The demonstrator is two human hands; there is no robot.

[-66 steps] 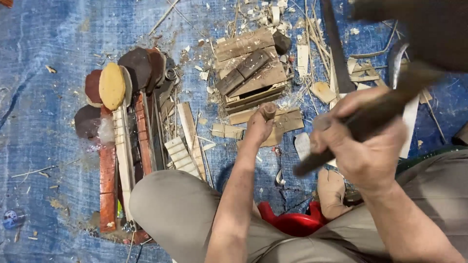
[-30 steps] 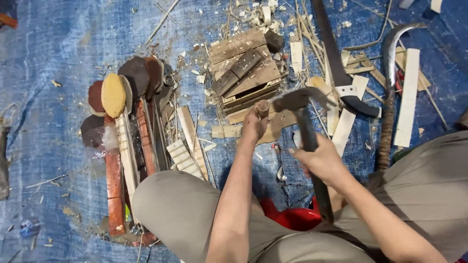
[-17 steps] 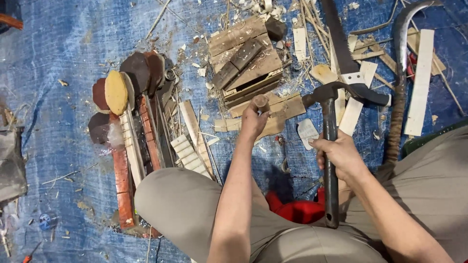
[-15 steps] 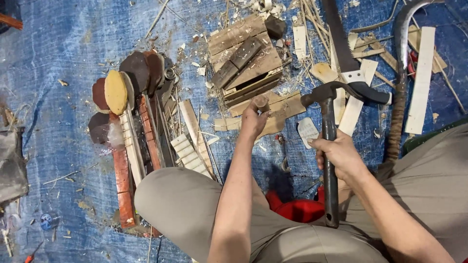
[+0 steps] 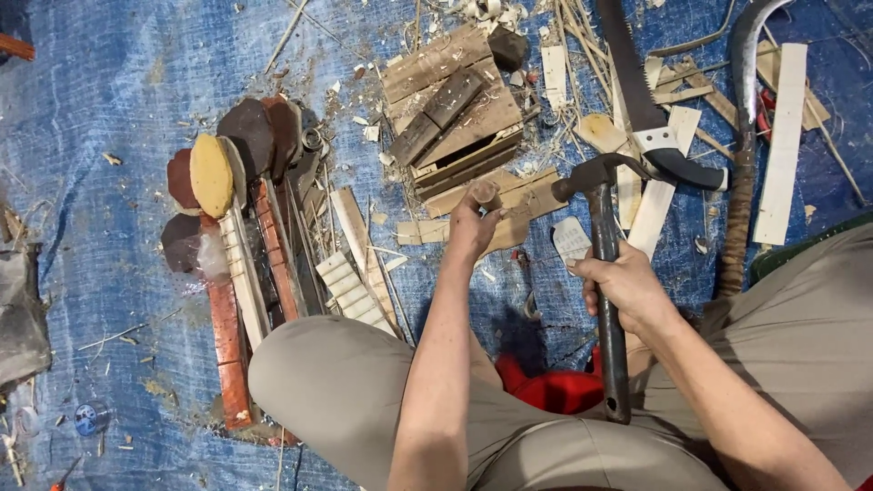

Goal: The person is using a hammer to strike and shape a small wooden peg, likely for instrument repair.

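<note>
We note the left hand [image 5: 473, 227] pinching a short wooden peg [image 5: 485, 192] upright on the wooden slats [image 5: 509, 205]. Just right, our right hand [image 5: 627, 286] grips the hammer [image 5: 600, 264] closed, head beside the peg, not touching.

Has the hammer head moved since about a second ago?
Yes. The hammer in the right hand has its head further right now, clear of the left hand on the wooden peg, nearer the saw handle.
</note>
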